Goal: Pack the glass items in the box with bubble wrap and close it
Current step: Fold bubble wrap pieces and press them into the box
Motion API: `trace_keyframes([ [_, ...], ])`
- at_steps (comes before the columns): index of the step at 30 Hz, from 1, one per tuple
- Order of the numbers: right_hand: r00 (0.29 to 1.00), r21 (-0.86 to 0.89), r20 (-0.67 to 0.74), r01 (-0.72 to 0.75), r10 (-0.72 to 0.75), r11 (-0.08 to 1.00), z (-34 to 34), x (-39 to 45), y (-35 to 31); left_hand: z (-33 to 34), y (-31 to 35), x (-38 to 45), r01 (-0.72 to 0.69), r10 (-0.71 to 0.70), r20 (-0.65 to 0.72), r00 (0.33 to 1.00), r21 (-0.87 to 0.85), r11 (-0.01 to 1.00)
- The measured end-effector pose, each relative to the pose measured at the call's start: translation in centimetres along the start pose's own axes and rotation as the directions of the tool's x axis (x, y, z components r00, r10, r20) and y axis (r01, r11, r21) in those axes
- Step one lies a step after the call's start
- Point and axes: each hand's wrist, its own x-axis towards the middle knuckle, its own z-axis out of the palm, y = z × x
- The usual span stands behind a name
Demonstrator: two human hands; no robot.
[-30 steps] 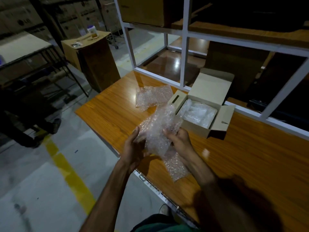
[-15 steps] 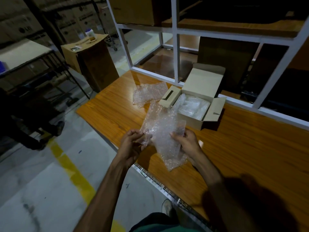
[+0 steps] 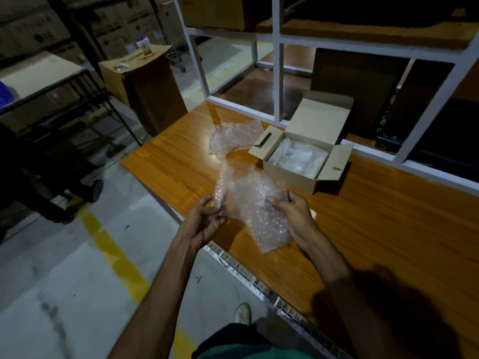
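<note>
Both hands hold one sheet of bubble wrap (image 3: 255, 203) up over the near edge of the tabletop (image 3: 375, 229). The left hand (image 3: 204, 221) pinches the sheet's rolled left edge between thumb and curled fingers, and the right hand (image 3: 295, 213) grips its right side with the thumb on top. Held apart like this, the hands keep the sheet spread and off the wood — likely so it can be opened out and laid into the box (image 3: 303, 156).

The box sits just beyond the hands on the tabletop, its lid upright and both side flaps turned outward, which leaves the top free for loading. Pale, filmy packing already fills it; whether glass lies beneath cannot be told.

By count: two sheets of bubble wrap outside the box — the held one and a spare sheet (image 3: 233, 137) lying flat just left of the box — and one box. No bare glass item shows.
</note>
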Motion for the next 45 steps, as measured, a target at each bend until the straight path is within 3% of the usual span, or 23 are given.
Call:
trace_keyframes([
  [4,0.999,0.100,0.005,-0.052,0.052,0.994,-0.5,0.7,-0.6,-0.2,2.7,1.9,-0.010,0.011,-0.038,0.999,0.025,1.000],
  [9,0.992,0.081,-0.105,-0.060,0.068,0.995,0.5,2.5,-0.2,-2.0,8.3,3.9,-0.018,0.056,-0.135,0.989,0.267,0.964],
  [17,0.961,-0.010,-0.269,-0.071,0.066,0.997,1.7,3.9,1.1,-2.5,12.9,5.9,-0.150,0.307,-0.222,0.925,0.529,0.836],
  [22,0.957,0.017,-0.277,-0.088,0.090,0.996,2.2,3.9,2.1,-0.8,11.3,6.3,-0.250,0.383,-0.095,0.919,0.610,0.752],
  [25,0.954,-0.010,-0.279,-0.119,0.112,0.993,2.0,4.3,3.1,0.3,9.2,6.0,-0.349,0.447,0.069,0.892,0.733,0.584],
  [28,0.950,-0.006,-0.297,-0.107,0.100,0.994,1.8,4.1,3.3,1.0,5.3,5.7,-0.430,0.467,0.300,0.832,0.881,0.199],
  [32,0.953,0.027,-0.284,-0.103,0.107,0.994,1.0,3.5,3.2,1.2,-0.9,4.8,-0.597,0.308,0.666,0.679,0.745,-0.296],
  [34,0.955,0.031,-0.278,-0.098,0.103,0.995,0.6,3.2,3.3,1.1,-3.3,4.3,-0.611,0.192,0.736,0.649,0.654,-0.446],
  [41,0.924,0.001,-0.357,-0.144,0.135,0.990,-1.1,2.8,3.9,0.2,-7.7,2.8,-0.611,-0.028,0.741,0.671,0.532,-0.586],
  [45,0.923,0.018,-0.360,-0.140,0.137,0.990,-1.1,2.5,4.0,-0.7,-8.7,2.5,-0.646,-0.062,0.748,0.661,0.524,-0.556],
])
